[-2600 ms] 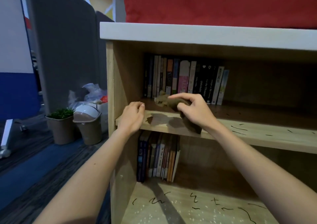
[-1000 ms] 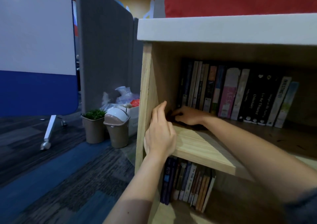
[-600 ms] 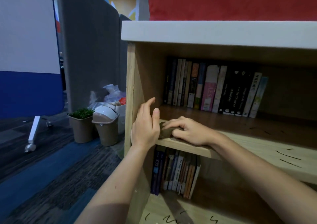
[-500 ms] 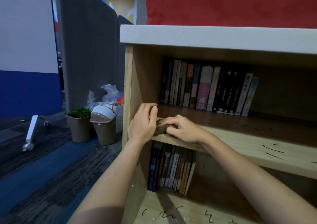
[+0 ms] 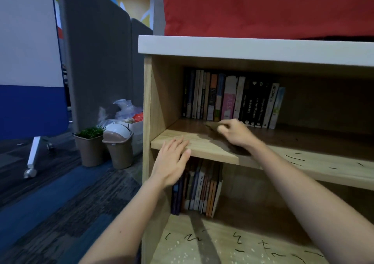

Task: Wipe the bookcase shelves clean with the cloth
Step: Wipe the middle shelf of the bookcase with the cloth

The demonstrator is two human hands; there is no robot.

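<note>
A light wooden bookcase [image 5: 148, 93] with a white top fills the right of the view. My right hand [image 5: 234, 133] is closed around a brown cloth [image 5: 212, 125], pressing it on the upper shelf [image 5: 202, 144] just in front of a row of upright books [image 5: 232, 99]. My left hand [image 5: 172, 160] lies flat, fingers spread, on the front edge of that shelf near its left end. Black pen marks show on the shelf's right part [image 5: 297, 159] and on the bottom shelf [image 5: 238, 241].
More books [image 5: 198, 188] stand on the bottom shelf's left. A red cushion [image 5: 263, 6] rests on top. On the carpet to the left stand a small plant pot [image 5: 90, 144], a lidded bin [image 5: 119, 146], a box of rubbish [image 5: 129, 116], grey partitions [image 5: 97, 61] and a wheeled board [image 5: 30, 71].
My right hand has carried the cloth from the shelf's front left corner back and to the right, toward the books. My left hand has flattened onto the shelf's front edge.
</note>
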